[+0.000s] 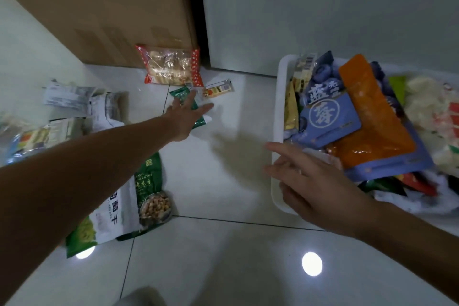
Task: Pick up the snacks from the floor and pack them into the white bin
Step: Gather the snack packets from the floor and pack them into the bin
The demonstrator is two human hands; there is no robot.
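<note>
My left hand (185,118) stretches forward over a small green packet (183,97) on the floor, fingers spread and holding nothing. Just beyond lie a small yellow bar packet (218,89) and a red-edged clear biscuit bag (170,65). My right hand (313,181) hovers open over the near left corner of the white bin (279,107), which is heaped with snacks, among them a blue pouch (325,117) and an orange pouch (367,109). Under my left forearm lie a green peanut bag (151,194) and a white-green raisin bag (104,223).
A large cardboard box (104,7) stands at the back left, against a pale wall or door panel (323,7). More packets (72,99) pile up at the far left. The white tiled floor (223,256) shows bright lamp reflections.
</note>
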